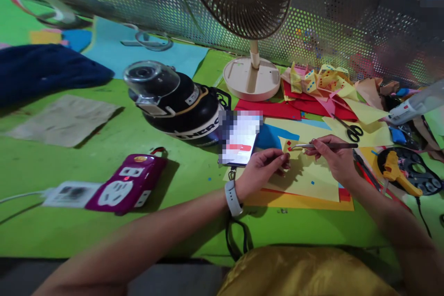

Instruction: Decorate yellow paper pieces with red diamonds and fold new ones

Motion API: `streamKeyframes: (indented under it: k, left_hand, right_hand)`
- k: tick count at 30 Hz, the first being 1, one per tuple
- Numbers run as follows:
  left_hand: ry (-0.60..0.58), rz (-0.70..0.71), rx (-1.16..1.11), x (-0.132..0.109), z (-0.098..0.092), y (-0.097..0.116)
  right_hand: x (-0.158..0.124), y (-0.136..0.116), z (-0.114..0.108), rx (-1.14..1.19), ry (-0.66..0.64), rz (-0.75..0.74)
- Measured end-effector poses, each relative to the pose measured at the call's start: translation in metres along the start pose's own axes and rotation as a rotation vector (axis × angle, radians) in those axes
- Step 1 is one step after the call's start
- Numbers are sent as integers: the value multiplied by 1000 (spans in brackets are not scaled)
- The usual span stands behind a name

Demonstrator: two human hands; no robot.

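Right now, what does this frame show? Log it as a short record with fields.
Right hand: holding tweezers, tips by small red squares on a little yellow paper piece
Left hand: fingers close to that piece; grip unclear
Left wrist: pale watch band
Beneath hands: pale yellow sheet
Beyond right hand: scissors
Left of hands: lit smartphone, black water jug, purple power strip
Back: fan
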State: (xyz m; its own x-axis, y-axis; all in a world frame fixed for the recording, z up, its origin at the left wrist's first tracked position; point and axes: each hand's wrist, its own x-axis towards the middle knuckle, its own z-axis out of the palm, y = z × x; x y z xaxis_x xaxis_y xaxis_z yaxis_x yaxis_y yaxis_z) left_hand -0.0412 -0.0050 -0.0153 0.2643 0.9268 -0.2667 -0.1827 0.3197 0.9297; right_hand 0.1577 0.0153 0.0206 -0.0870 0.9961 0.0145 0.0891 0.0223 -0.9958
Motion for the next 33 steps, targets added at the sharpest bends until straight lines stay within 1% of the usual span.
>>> streamKeyframes:
  k: [15, 19, 23, 33]
  left_hand:
    - [-19, 1, 7, -1, 0, 0]
    - [-12, -5, -5, -1, 0, 0]
    - [-10, -9, -17, 0, 0, 0]
    - [-16, -1, -3, 0, 0, -1]
  right_hand:
    - [-6, -4, -4, -158, -35, -128]
    - [-6, -6, -4, -178, -26, -145]
    - [-4, -7, -5, -143, -5, -150]
    - [-5, -5, -6, -166, -37, -150]
